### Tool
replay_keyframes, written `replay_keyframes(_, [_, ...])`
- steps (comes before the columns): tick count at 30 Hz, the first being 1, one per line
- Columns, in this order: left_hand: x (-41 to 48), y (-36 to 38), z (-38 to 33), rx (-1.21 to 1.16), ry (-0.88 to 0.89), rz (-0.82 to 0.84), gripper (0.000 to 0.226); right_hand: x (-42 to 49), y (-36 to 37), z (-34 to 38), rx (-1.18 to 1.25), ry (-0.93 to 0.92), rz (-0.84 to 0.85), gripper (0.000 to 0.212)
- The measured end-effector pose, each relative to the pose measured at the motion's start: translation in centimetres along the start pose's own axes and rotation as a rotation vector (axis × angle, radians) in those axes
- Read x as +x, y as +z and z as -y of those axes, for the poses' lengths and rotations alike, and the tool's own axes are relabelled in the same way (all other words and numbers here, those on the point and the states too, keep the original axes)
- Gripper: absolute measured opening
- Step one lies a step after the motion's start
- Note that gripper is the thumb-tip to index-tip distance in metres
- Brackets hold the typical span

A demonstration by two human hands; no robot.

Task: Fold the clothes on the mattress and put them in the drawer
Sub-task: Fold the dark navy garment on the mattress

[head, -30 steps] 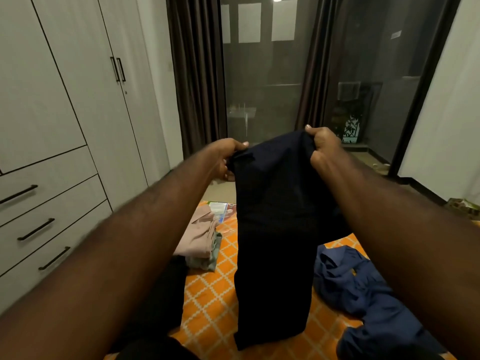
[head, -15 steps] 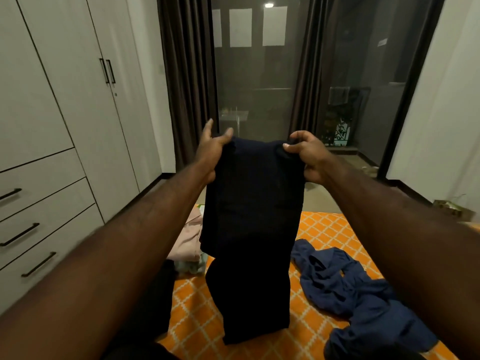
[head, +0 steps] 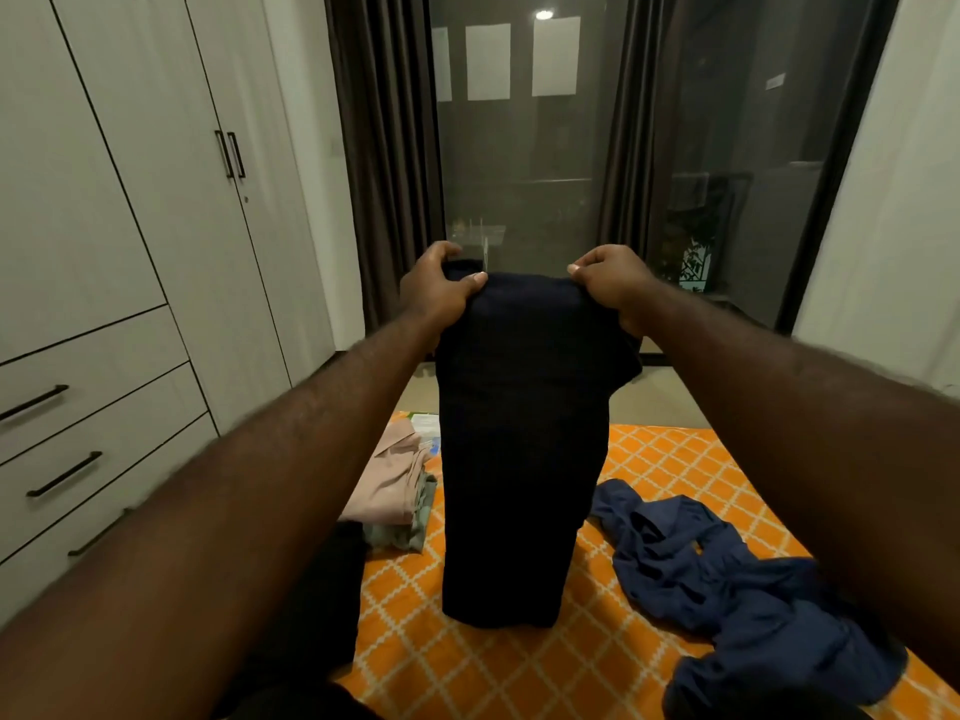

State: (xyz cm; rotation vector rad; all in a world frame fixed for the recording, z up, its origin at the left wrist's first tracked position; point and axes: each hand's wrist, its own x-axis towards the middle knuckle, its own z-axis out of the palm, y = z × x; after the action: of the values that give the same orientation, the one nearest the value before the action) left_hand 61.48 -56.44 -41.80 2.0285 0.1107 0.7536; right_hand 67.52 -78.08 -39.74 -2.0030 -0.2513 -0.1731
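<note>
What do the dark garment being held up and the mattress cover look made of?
The dark garment: soft matte cloth, probably cotton or a blend; hangs limp, no sheen. The mattress cover: printed matte fabric, orange with white lattice; fibre unclear.

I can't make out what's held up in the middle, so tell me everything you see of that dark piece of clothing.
The dark garment is navy to black, plain soft cloth. It hangs as one long, narrow panel, seemingly doubled lengthwise, a flap jutting out at its upper right. The left hand and the right hand each grip a top corner, holding it upright. Its lower end reaches down to the orange patterned mattress; whether it rests there or hangs just above, I cannot tell.
</note>
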Motion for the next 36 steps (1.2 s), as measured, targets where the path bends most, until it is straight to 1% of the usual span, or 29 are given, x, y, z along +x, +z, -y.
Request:
replay_keyframes(3, [-0.1,0.3,-0.9,-0.090,0.004,0.037,0.063,-0.1,-0.9,0.6,-0.229,0.047,0.035,0.024])
replay_keyframes(8, [-0.5,0.6,-1.6,-0.175,0.060,0.049,0.049,-0.3,-2.7,2.1,-0.496,0.107,0.094,0.018])
replay_keyframes(10, [-0.8,0.5,-1.9,-0.165,0.059,0.043,0.059,-0.3,-3.0,2.7,-0.595,0.098,0.082,0.020])
replay_keyframes(13, [-1.2,0.6,-2.2,-0.103,0.045,0.041,0.086,-0.2,-3.5,3.3,-0.694,0.102,0.024,0.029])
replay_keyframes(15, [-1.5,0.7,-2.7,-0.036,0.026,0.046,0.091,-0.3,-3.6,3.4,-0.746,0.103,0.003,0.033])
replay_keyframes(18, [-1.4,0.6,-3.3,0.048,-0.073,0.090,0.090,-0.7,-3.4,3.1,-0.744,0.100,-0.011,0.032])
replay_keyframes(21, [-1.6,0.0,-3.8,0.151,-0.139,0.132,0.093,-0.7,-3.3,2.8,-0.651,0.071,0.031,0.047])
replay_keyframes(23, [-1.7,-0.8,-4.0,0.271,-0.139,0.130,0.102,-0.6,-3.4,2.5,-0.553,0.058,0.105,0.060])
replay_keyframes(24, [-1.8,-1.2,-4.1,0.305,-0.126,0.155,0.107,-0.8,-3.6,2.4,-0.516,0.058,0.158,0.065])
replay_keyframes(26, [-1.9,-2.0,-3.9,0.294,-0.090,0.264,0.111,-1.4,-4.2,2.3,-0.459,0.033,0.261,0.066])
replay_keyframes(27, [-2.0,-2.4,-3.8,0.283,-0.062,0.331,0.107,-1.7,-4.5,2.3,-0.430,0.011,0.309,0.062])
replay_keyframes(28, [-2.3,-2.7,-3.8,0.294,-0.029,0.395,0.098,-2.0,-4.8,2.3,-0.405,-0.011,0.354,0.059])
replay_keyframes(29, [-2.6,-2.8,-3.7,0.346,0.011,0.436,0.086,-2.3,-5.0,2.3,-0.400,-0.031,0.401,0.058])
replay_keyframes(30, [-2.9,-2.7,-3.6,0.440,0.066,0.429,0.075,-2.5,-5.2,2.3,-0.440,-0.054,0.440,0.058])
replay_keyframes(32, [-3.3,-2.2,-3.3,0.599,0.194,0.325,0.055,-2.8,-5.0,2.5,-0.668,-0.107,0.464,0.051])
replay_keyframes(34, [-3.6,-1.4,-3.1,0.633,0.260,0.225,0.040,-2.9,-4.4,2.4,-0.915,-0.180,0.396,0.044])
replay_keyframes(36, [-3.8,-0.8,-3.1,0.684,0.324,0.147,0.027,-2.8,-3.8,2.2,-0.983,-0.214,0.340,0.036])
